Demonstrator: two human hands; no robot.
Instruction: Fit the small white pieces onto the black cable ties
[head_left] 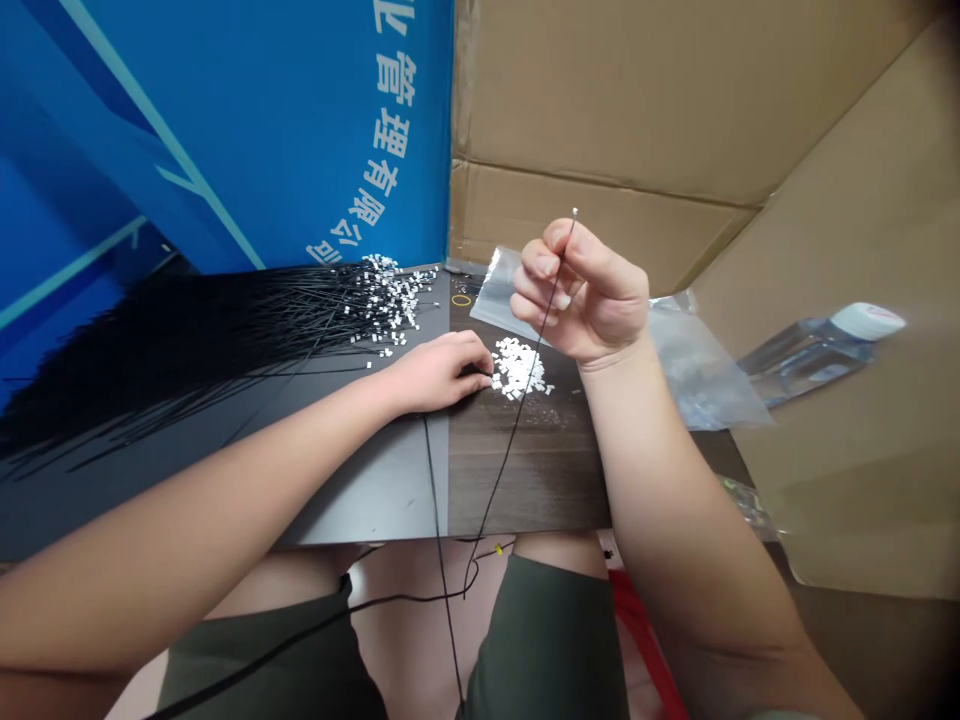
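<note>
Raised above the table, my right hand pinches a thin black wire near its upper end. A tiny pale tip shows just above the fingers, and the wire runs down past the table edge toward my lap. My left hand rests low on the table with its fingers curled and fingertips at the edge of a heap of small white connectors. Whatever is between those fingertips is too small to make out. A second thin black wire comes out from beneath the left hand and hangs downward.
A large bundle of black wires with white connector ends lies on the left. Clear plastic bags and a water bottle are at the right. Cardboard and a blue panel border the table.
</note>
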